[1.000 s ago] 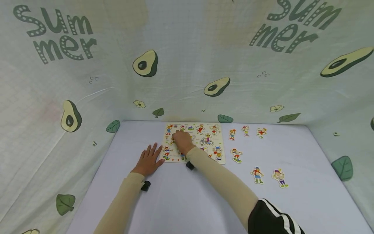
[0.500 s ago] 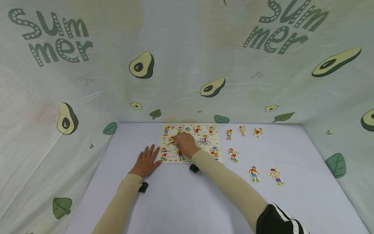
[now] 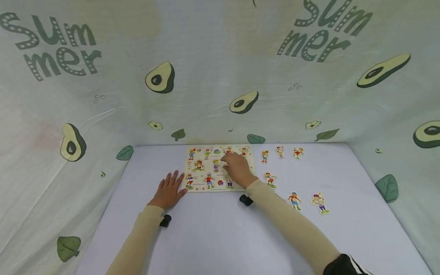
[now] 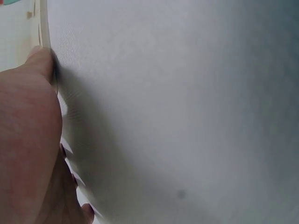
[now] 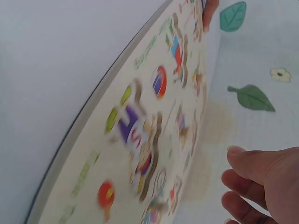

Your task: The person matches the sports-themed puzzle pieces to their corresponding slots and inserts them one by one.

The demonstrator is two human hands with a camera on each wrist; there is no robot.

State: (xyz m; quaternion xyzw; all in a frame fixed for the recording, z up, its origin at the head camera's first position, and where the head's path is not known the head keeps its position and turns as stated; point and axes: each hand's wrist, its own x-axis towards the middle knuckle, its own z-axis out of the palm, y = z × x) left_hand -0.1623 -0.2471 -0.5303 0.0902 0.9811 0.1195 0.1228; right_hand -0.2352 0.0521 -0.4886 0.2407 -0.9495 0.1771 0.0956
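Note:
A cream puzzle board printed with cartoon children at sports lies at the table's far side. My left hand rests flat on the table with fingers spread, touching the board's left edge. In the left wrist view, the thumb lies against that edge. Over the right half of the board hovers my right hand, hiding part of it. The right wrist view shows that hand with loosely bent fingers and nothing between them. A running figure sits at the board's middle left.
Several loose figure pieces lie right of the board, among them a ball player, a skateboarder, a blue-capped child and a purple-trousered child. A printed cloth hangs behind the white table.
My right hand has left the running figure and moved right across the board, uncovering its left and middle pictures. The left hand has stayed at the board's edge. The head view has shifted slightly.

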